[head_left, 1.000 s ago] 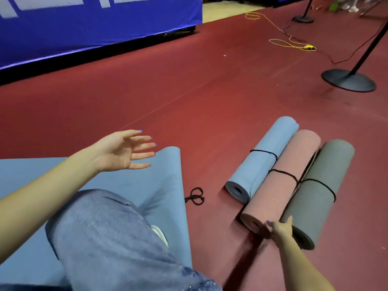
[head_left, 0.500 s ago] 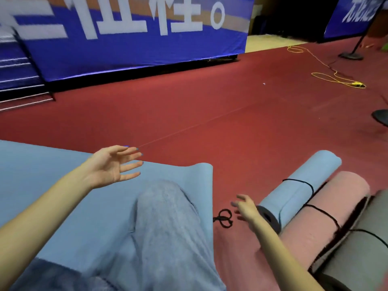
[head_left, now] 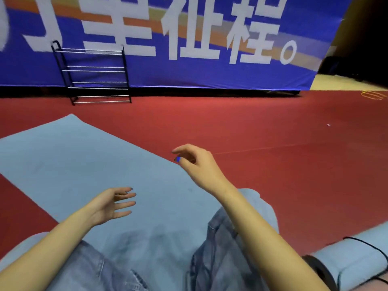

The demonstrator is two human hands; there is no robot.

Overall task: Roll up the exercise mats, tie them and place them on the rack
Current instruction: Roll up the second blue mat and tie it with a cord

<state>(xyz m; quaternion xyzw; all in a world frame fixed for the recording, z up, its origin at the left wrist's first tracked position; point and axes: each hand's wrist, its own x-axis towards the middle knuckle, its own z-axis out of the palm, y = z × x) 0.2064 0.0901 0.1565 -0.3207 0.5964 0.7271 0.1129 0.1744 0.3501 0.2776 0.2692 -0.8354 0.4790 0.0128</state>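
Two empty hands hover over a flat blue exercise mat spread on the red floor, where a kneeling person in jeans faces the metal rack standing against the blue banner well beyond the mat's far end. The risk ahead lies in the rolling: a crooked first fold would likely make the mat telescope into a cone, and the knees appear to rest on its near end, which could pin it. The left hand is held palm inward, fingers loosely spread, holding nothing. The right hand is raised higher over the mat's right edge, wrist bent, fingers drooping and relaxed, also holding nothing. One rolled blue mat, bound with a black cord, lies at lower right.
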